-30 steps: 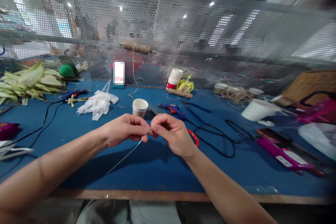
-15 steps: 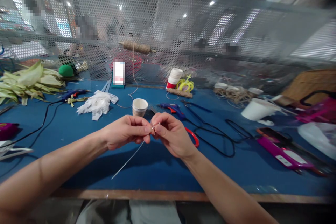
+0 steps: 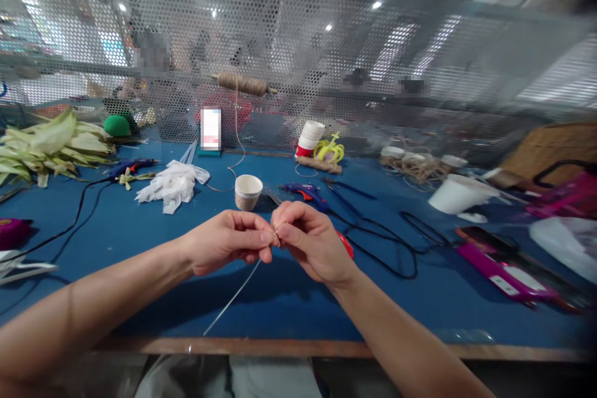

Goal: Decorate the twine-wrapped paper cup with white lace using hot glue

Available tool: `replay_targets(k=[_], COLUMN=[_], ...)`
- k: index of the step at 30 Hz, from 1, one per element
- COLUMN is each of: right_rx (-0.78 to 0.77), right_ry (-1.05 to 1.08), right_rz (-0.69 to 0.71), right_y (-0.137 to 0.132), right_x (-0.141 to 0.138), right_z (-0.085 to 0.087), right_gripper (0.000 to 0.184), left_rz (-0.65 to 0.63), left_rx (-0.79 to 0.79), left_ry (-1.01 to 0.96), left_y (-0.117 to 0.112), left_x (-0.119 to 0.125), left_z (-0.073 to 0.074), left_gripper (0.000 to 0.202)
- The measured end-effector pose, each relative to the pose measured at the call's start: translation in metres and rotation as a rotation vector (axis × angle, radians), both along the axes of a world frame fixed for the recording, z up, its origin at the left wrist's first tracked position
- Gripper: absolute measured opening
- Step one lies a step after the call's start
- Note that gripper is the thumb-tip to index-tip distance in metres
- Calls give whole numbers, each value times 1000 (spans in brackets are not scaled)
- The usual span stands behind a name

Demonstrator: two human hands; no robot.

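My left hand (image 3: 224,239) and my right hand (image 3: 314,242) meet above the table's near half, fingertips pinched together. Between them is a thin pale wire (image 3: 232,300). Its long straight end slants down and left from under my left fingers, while its other end is bent small at my right fingertips, mostly hidden. Just beyond my hands stands a small white cup (image 3: 249,185), its lower part wrapped in brown twine. A blue glue gun (image 3: 305,191) lies past my right hand, which partly covers a red looped handle (image 3: 346,245).
Crumpled white strips (image 3: 173,183) and a second glue gun (image 3: 133,166) lie at left, near pale husks (image 3: 56,140). A twine roll (image 3: 242,83) hangs on the mesh panel (image 3: 298,37). Black cord (image 3: 373,230), a white cup (image 3: 459,194) and a magenta tool (image 3: 506,270) occupy the right.
Both hands have shifted slightly down and right, still pinching the wire. The wire's free end has moved down and right, and more of the small cup shows.
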State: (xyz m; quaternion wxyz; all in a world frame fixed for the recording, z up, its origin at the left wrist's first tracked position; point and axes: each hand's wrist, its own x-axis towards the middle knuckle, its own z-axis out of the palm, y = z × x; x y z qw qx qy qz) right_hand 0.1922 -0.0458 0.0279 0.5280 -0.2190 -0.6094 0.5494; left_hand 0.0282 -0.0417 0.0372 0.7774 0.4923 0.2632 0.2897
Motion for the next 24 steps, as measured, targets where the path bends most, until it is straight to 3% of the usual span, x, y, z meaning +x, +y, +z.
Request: replay_targets(k=[4,7,12,17,20,24], right_rx=[-6,-12,42,-121,-294,-372], right_ry=[-38,-166,-343,-89,22,35], right_rz=[-26,-85,-228,-301,-236,-155], right_y=[1,3,4,10,12,11], right_x=[1,3,4,3,2,2], right_z=[0,0,1,-2,0,2], right_gripper=[17,14,14,19,22,20], left_rz=[14,90,202,595,497,408], left_rx=[36,184,645,1457,1756,1750], left_ry=[34,139,451,678,695,698], left_y=[2,5,9,13,17,19], left_x=[0,-2,-6,-14,-17,-16], left_z=[0,2,9,12,11,5], left_gripper=[22,20,14,17,18,20])
